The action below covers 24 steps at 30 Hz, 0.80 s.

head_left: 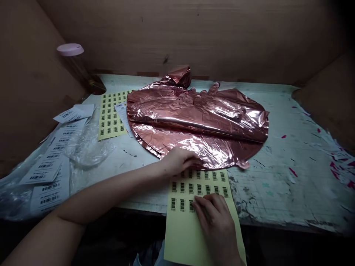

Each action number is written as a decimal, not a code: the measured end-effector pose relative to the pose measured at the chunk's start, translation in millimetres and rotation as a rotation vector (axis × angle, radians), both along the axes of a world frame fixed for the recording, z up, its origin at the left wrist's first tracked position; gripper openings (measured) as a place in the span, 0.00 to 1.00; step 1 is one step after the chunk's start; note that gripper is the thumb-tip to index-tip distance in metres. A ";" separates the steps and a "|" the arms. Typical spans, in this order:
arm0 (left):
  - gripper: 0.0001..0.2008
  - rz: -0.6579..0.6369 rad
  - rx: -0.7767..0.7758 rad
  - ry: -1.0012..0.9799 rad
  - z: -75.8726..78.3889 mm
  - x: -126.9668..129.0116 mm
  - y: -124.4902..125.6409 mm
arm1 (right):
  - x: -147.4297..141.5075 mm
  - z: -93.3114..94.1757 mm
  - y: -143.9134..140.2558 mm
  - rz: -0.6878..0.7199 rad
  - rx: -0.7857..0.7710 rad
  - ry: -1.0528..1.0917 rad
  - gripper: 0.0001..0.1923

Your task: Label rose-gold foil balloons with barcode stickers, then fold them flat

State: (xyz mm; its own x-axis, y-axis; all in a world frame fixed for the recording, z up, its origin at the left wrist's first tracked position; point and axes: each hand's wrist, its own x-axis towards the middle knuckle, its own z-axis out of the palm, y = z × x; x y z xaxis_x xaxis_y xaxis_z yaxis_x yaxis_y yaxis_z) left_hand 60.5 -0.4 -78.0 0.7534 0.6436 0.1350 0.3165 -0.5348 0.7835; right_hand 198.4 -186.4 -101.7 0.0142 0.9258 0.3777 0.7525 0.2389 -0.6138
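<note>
A stack of flat rose-gold foil balloons [194, 122] lies in the middle of the worktable [277, 173]. My left hand [179, 160] rests on the near edge of the foil, fingers together and flat. A yellow sheet of barcode stickers [180, 225] hangs over the table's front edge. My right hand [213, 218] lies on that sheet, fingertips at a sticker in the lowest row. Whether a sticker is pinched I cannot tell.
A second yellow barcode sheet [111, 114] lies at the back left. White barcode labels [47, 170] and clear plastic bags [85, 146] cover the left side. A pink-lidded bottle [74, 62] stands in the back left corner. Brown board walls enclose the table.
</note>
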 end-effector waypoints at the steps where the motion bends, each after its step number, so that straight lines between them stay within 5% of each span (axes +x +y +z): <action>1: 0.08 0.084 -0.105 -0.038 1.3 2.6 1.4 | 0.0 0.0 0.2 0.002 -0.002 0.007 0.07; 5: 0.05 0.209 -0.424 -0.144 2.1 7.7 8.0 | 1.3 0.3 0.0 0.003 -0.026 0.044 0.06; 11: 0.07 0.132 -0.565 -0.149 6.0 -0.9 14.7 | 3.5 -1.0 4.7 -0.005 -0.160 0.113 0.05; 15: 0.08 0.073 -0.502 -0.155 3.8 -9.4 10.0 | 0.4 -2.6 11.2 -0.032 -0.199 0.052 0.07; 19: 0.08 0.053 -0.414 -0.266 -4.6 -12.3 -2.6 | 3.9 3.2 -2.4 0.101 -0.180 0.035 0.08; 24: 0.09 -0.097 0.083 -0.167 -6.7 -18.8 -11.8 | 24.8 40.8 -25.7 0.449 -0.310 0.315 0.08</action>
State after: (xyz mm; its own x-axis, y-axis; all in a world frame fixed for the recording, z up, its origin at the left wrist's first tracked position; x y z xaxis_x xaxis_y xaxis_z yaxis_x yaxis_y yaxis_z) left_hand 41.7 -12.1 -84.7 0.7742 0.5504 0.3125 0.1298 -0.6213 0.7727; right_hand 223.2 -212.1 -60.9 -0.3344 0.9332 0.1318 0.3924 0.2650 -0.8808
